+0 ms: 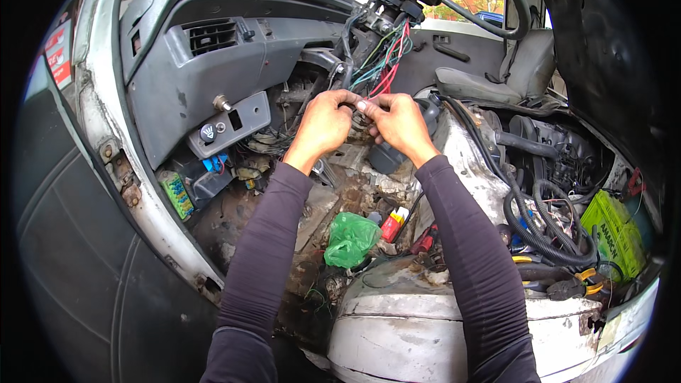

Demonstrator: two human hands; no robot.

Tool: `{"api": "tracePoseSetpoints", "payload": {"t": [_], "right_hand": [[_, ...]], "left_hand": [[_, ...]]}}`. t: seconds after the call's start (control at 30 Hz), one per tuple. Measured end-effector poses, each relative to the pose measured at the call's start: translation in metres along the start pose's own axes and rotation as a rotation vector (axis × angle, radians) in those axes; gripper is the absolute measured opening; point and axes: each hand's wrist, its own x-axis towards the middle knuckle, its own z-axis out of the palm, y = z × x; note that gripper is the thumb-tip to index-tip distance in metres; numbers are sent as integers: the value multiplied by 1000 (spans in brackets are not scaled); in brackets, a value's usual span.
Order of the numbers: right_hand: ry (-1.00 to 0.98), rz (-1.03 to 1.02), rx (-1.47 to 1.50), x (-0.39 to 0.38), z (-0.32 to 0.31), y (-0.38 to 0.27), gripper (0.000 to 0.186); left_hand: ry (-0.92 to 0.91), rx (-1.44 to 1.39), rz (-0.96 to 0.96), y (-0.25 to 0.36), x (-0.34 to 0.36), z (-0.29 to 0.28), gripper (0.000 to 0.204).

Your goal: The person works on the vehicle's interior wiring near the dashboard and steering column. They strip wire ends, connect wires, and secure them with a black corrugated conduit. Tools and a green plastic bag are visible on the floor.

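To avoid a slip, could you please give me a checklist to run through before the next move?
1. Left hand and right hand together by the coloured wires: ok.
2. Wire securely gripped: cannot tell, the hands hide it.
3. Coloured wires bundled: not ok, they hang spread out.
4. Green plastic bag clear of the hands: ok, it lies apart from them.
5. Yellow-handled pliers set down: ok, lying at the right.

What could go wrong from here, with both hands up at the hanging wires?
The left hand and right hand meet at the red wires, which hang in a loose bunch with green wires; these could tangle or be confused. The fingers hide what they pinch, so a slip might go unnoticed. The pliers lie beside the right forearm and could get knocked.
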Motion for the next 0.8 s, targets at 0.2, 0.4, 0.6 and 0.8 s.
{"api": "tracePoseSetpoints", "payload": {"t": [0.2, 0.4, 0.6, 0.8], "right_hand": [[-1, -58, -144, -13, 2, -11, 26], [99, -278, -369, -29, 2, -30, 26], [-51, -254, -521, -39, -19, -46, 34], [-286, -340, -677, -60, -8, -51, 23]], "left_hand": [[110, -34, 9, 15, -7, 3, 30], [111, 26, -110, 24, 6, 9, 31], [-102, -281, -17, 10, 7, 4, 30], [114, -227, -44, 6, 7, 19, 23]]}}
